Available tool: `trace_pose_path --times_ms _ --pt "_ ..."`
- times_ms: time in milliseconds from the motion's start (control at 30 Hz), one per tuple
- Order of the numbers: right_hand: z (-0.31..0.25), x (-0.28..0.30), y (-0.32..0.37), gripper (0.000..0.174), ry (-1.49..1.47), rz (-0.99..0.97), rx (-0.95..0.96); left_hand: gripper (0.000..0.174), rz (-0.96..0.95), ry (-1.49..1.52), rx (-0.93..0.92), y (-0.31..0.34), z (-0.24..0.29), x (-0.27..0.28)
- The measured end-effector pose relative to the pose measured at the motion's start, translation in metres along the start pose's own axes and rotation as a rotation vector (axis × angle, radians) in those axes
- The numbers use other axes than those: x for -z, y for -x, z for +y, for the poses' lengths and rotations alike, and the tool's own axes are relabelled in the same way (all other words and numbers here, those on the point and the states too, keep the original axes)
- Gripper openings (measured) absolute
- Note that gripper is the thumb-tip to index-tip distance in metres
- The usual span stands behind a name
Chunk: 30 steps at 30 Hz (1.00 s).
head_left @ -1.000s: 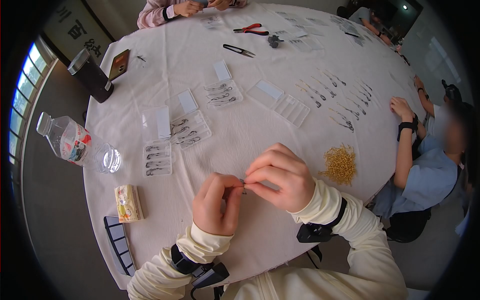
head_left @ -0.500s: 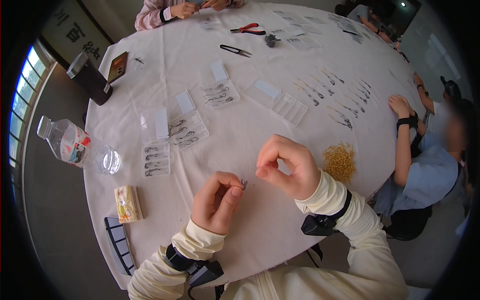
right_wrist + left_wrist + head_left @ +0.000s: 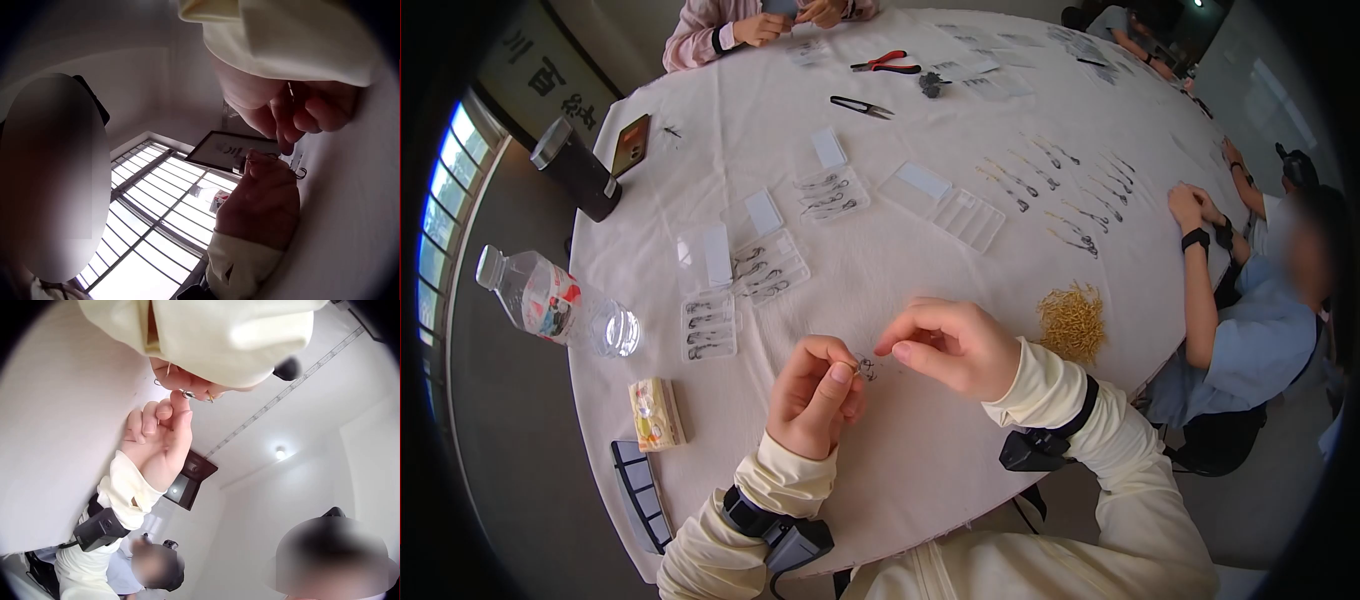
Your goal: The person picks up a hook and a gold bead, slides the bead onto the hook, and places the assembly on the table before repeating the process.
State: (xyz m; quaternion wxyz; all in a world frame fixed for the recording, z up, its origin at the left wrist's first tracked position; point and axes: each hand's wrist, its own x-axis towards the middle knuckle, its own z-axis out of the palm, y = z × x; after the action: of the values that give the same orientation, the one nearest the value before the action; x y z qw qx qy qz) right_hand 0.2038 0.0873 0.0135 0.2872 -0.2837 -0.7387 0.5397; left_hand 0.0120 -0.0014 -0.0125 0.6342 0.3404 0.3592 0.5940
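My left hand [image 3: 812,395] pinches a small dark wire hook [image 3: 866,368] between thumb and forefinger, its curved ends sticking out to the right. Just right of it, my right hand [image 3: 960,345] is held with bent fingers, thumb and forefinger a little apart, nothing visible between them. In the left wrist view the right hand [image 3: 156,440] comes close to the hook [image 3: 188,394]. The right wrist view shows the left hand [image 3: 262,200] with a curved hook end [image 3: 302,173] beyond its fingers. A pile of small gold pieces [image 3: 1071,323] lies right of my right hand.
Clear boxes with hooks [image 3: 709,325] stand ahead to the left, near an open compartment box [image 3: 968,220]. Rows of hooks [image 3: 1053,182] lie farther right. A bottle [image 3: 550,300], tissue pack [image 3: 656,413], flask [image 3: 578,170], snips [image 3: 861,106] and red pliers [image 3: 887,63] lie around. Other people sit at the table.
The hands were together at the hook one second ago; my right hand drew away up and right, then came back down and left near it. My left hand shifted slightly left, still pinching the hook.
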Motion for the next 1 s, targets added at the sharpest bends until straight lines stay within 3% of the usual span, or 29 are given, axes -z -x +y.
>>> trace_pose_path --times_ms 33,67,133,533,1000 --pt "0.000 0.000 0.001 0.017 -0.144 -0.104 -0.159 0.006 -0.005 0.038 0.002 0.000 0.000 0.001" --pt "-0.001 0.000 0.001 0.017 -0.144 -0.103 -0.159 0.006 -0.007 0.038 0.002 -0.001 0.000 0.000" --pt "-0.002 -0.001 0.000 0.026 -0.414 -0.213 -0.463 0.006 -0.006 0.052 0.000 -0.001 0.000 0.000" --pt "0.005 -0.007 0.000 0.032 -0.702 -0.146 -0.506 0.006 -0.048 -0.052 0.001 0.002 0.002 -0.002" --pt "0.005 -0.006 -0.001 0.028 -0.678 -0.127 -0.523 0.008 -0.089 -0.254 -0.040 0.006 0.005 -0.010"
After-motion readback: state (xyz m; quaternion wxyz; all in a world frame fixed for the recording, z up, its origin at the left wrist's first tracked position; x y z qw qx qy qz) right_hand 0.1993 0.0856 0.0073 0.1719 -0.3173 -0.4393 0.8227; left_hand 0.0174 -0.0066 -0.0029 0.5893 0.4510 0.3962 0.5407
